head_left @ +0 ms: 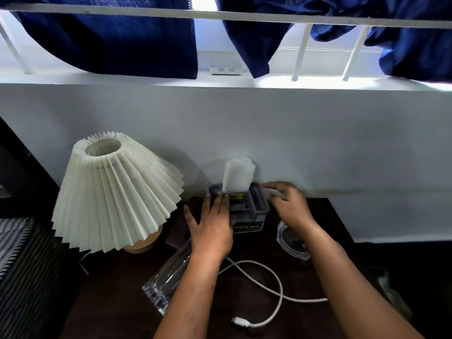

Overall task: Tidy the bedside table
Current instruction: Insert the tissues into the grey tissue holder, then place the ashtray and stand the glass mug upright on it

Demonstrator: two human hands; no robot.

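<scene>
Snugly, the grey tissue holder [254, 207] sits between left hand [211, 226], fingers flat, and right hand [289, 206], fingers gripping.

You have a single view, from the wide-angle camera on your head. It looks forward and steeply down, close over the dark wooden bedside table [249, 289], roughly centred on the grey plastic tissue holder [256, 209]. It faces the white painted wall [318, 143], with dark blue curtains [110, 37] along the top edge.

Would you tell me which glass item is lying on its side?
The tall glass by the left forearm; the low glass dish under the right wrist sits upright.
</scene>
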